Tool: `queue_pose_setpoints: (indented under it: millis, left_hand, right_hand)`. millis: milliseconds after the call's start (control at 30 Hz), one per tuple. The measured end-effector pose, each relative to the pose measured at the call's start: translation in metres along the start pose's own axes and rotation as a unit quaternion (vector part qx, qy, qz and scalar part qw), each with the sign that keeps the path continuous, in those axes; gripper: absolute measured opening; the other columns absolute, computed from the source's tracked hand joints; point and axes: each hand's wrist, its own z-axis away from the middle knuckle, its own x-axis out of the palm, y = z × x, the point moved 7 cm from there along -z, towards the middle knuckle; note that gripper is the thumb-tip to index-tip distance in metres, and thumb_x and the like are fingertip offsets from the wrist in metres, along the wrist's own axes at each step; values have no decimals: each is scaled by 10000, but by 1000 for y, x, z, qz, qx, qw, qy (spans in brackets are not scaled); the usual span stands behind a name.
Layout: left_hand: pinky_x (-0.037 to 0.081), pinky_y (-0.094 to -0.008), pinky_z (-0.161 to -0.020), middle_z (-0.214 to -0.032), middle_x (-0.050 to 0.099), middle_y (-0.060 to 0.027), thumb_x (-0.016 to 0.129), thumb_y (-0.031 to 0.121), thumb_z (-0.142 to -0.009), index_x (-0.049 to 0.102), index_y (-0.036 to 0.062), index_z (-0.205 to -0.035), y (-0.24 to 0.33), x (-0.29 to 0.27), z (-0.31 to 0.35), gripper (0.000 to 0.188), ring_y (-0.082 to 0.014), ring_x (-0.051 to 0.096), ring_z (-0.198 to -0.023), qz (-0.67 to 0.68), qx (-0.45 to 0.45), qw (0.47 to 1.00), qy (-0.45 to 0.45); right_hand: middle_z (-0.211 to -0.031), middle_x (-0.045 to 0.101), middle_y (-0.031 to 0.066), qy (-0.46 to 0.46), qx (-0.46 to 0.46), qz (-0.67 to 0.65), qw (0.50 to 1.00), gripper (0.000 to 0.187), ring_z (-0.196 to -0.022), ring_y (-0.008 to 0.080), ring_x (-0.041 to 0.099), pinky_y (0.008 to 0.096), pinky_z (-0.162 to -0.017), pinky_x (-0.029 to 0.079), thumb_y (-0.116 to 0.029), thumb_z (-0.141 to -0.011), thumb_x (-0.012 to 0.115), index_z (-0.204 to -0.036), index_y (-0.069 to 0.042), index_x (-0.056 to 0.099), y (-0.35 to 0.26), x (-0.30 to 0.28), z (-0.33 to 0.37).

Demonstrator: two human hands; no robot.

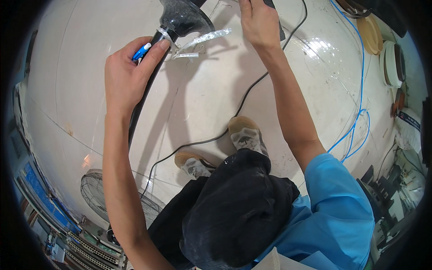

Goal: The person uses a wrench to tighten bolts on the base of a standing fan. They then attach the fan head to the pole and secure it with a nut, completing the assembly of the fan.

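Observation:
My left hand is closed round a long black pole, with the thumb pressed on it just below a flared black collar. A blue pen-like thing with a white end sticks out between thumb and fingers of that hand. Shiny whitish strips are tied round the pole beside my thumb, their loose ends hanging to the right. At the top edge my right hand is closed, its fingertips cut off by the frame. Behind it shows a dark, flat-sided thing, mostly hidden.
A black cable runs across the pale tiled floor past my shoes. To the left stands a wire-caged fan. Blue cable and round tubs lie at right. Clutter fills the lower left.

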Motion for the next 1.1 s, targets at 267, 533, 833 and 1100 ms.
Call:
queue_pose_setpoints:
  millis: [267, 533, 833, 1100]
  left_hand:
    - [427, -283, -558, -627, 609, -40, 762, 523, -920, 796, -4, -1045, -1, 1, 1, 543, -113, 546, -587, 1, 3, 1000, 6]
    - [426, -279, -558, -630, 611, -36, 773, 506, -920, 794, -8, -1052, -1, 1, 2, 531, -106, 537, -588, 8, -14, 1000, 1]
    - [435, -269, -567, -645, 629, -34, 801, 431, -921, 792, -12, -1055, -1, 2, 3, 462, -90, 539, -601, 65, -9, 998, 8]
    - [430, -268, -566, -655, 628, -32, 793, 400, -933, 792, -11, -1044, 0, 0, 5, 426, -82, 530, -609, 33, -14, 999, -1]
  right_hand:
    - [-804, 698, 286, -15, 2, 99, 995, 294, -800, 501, 694, 593, -714, 536, -274, -1073, 537, -986, -5, 617, -9, -10, -4]
    - [-786, 652, 304, 139, -33, -57, 988, 252, -741, 513, 660, 577, -649, 495, -227, -1068, 571, -940, -11, 593, 2, 18, 9]
    - [-736, 657, 276, 59, 5, 94, 994, 256, -714, 515, 654, 603, -647, 501, -251, -1058, 580, -905, -45, 583, 3, 9, 2]
    - [-756, 645, 264, 125, 6, -121, 985, 250, -713, 483, 655, 531, -624, 494, -240, -1078, 561, -977, -19, 620, 16, 37, 10]
